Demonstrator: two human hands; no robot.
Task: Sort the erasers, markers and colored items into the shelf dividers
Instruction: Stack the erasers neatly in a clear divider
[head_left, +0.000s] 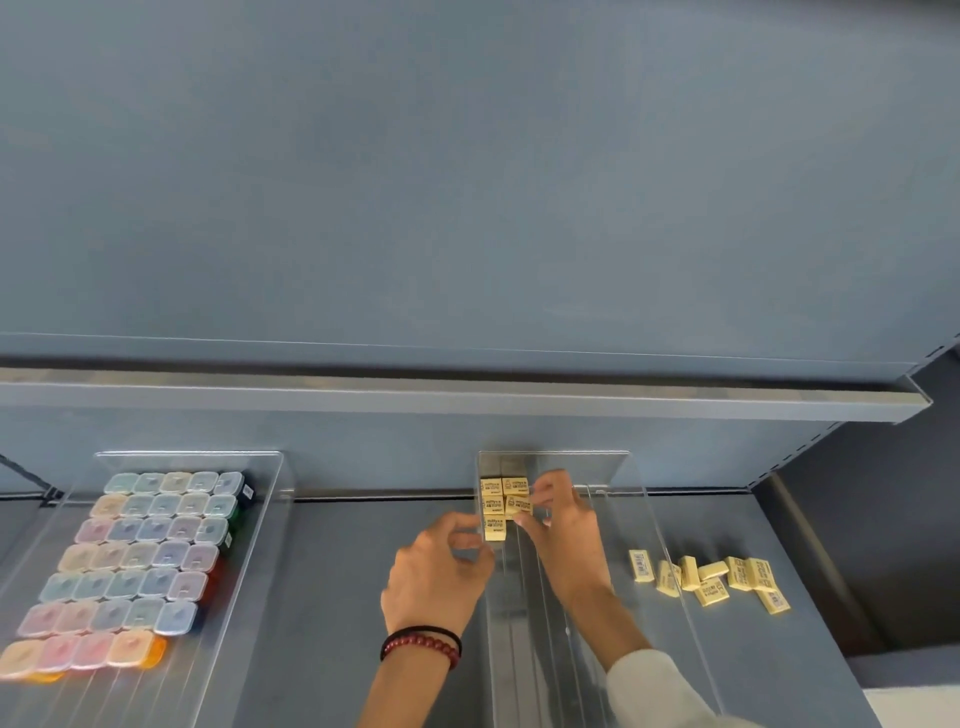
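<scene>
Erasers (493, 489) sit half-hidden behind the right hand (566, 535), its grip pinching one; left hand (436, 571) grip unclear.

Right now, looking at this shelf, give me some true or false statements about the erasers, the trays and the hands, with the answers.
1. The loose erasers lie on the shelf right of the divider tray. True.
2. The coloured boxes sit at the shelf's right end. False: they are in a tray on the left.
3. A beaded bracelet is on the left wrist. True.
4. The packed erasers fill the tray's near end. False: they sit at its far end.
5. The right hand rests outside the tray. False: it reaches in and pinches a tilted eraser.
</scene>
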